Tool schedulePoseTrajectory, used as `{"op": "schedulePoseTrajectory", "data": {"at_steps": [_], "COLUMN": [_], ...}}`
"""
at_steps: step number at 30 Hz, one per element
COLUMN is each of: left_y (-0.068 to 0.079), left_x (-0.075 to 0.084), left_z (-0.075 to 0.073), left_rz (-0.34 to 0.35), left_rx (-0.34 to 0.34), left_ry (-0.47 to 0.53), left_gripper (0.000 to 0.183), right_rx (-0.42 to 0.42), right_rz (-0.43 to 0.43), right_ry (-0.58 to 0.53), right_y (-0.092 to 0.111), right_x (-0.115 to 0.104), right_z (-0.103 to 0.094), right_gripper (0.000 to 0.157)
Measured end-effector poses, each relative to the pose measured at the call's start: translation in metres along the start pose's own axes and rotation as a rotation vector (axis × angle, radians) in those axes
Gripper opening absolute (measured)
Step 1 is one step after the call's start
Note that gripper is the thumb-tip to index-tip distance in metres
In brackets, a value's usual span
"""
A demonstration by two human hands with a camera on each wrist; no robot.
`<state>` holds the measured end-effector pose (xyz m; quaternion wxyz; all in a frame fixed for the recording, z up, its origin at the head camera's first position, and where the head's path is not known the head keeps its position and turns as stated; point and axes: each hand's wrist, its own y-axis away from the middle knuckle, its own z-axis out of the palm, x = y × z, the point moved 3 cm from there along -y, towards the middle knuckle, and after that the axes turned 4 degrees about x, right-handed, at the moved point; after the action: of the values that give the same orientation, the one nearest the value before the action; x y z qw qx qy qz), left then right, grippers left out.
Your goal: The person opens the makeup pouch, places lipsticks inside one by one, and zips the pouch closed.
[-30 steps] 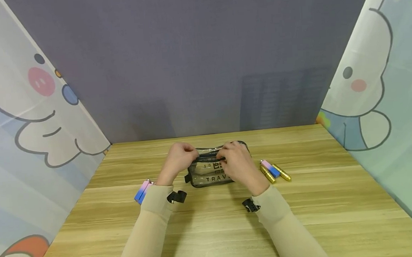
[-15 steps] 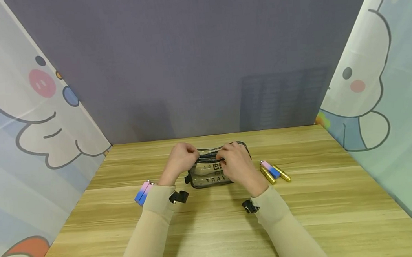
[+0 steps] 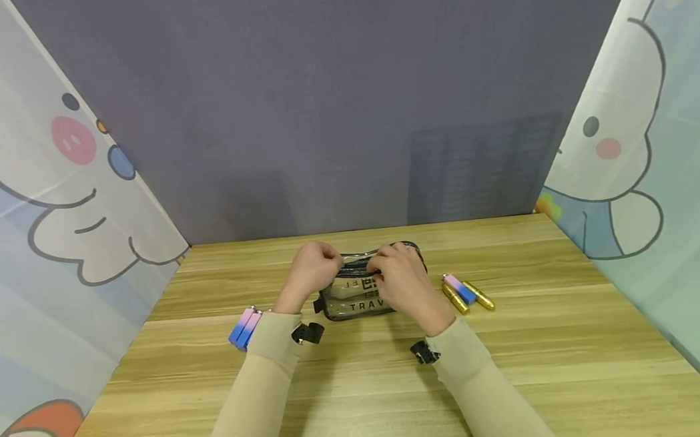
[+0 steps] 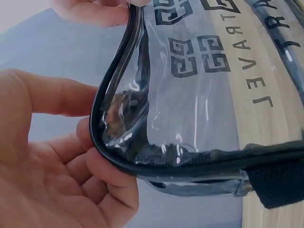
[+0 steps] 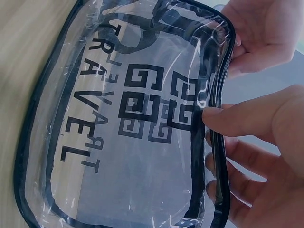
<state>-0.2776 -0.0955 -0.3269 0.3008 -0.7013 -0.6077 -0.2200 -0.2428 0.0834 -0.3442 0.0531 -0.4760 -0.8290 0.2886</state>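
Note:
A clear pouch (image 3: 355,300) with black piping and the word TRAVEL stands near the back of the wooden table. My left hand (image 3: 312,267) pinches its upper edge at the left corner; in the left wrist view that hand's thumb and fingers (image 4: 110,168) lie around the black-piped corner. Further right along the same edge, my right hand (image 3: 404,278) grips the rim. The right wrist view has its thumb on the near face of the pouch (image 5: 135,107) and the other fingers behind the piping. A black tab (image 4: 280,178) sticks out from the pouch's left side.
Left of the pouch lie small pink-and-blue bars (image 3: 240,324) with metal ends, partly behind the left sleeve. To the right lie another pink-and-blue bar (image 3: 459,288) and two gold bullet-shaped tubes (image 3: 480,295). A grey panel (image 3: 343,112) stands behind the table (image 3: 545,367).
My left hand has slid slightly to the right along the pouch's upper edge. More of the left-hand bars shows beside the sleeve. My right hand has hardly moved.

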Motion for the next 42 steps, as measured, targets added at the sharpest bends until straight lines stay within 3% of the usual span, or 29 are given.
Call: {"op": "schedulePoseTrajectory", "data": {"at_steps": [25,29,42], "left_y": [0.0,0.0,0.002], "left_x": [0.018,0.02,0.021], "left_z": [0.013,0.016,0.016], "left_rz": [0.016,0.047,0.045], "left_rx": [-0.029,-0.03,-0.031], "left_ry": [-0.014,-0.009,-0.001], "left_gripper": [0.037,0.039,0.019], "right_rx": [0.064,0.068,-0.045], "right_rz": [-0.055,-0.054,0.006], "right_ry": [-0.026,-0.034,-0.143], "right_y": [0.002,0.002,-0.002], "right_x": [-0.002,-0.002,0.003], "right_z": [0.0,0.001,-0.002], "right_gripper": [0.014,0.014,0.009]}}
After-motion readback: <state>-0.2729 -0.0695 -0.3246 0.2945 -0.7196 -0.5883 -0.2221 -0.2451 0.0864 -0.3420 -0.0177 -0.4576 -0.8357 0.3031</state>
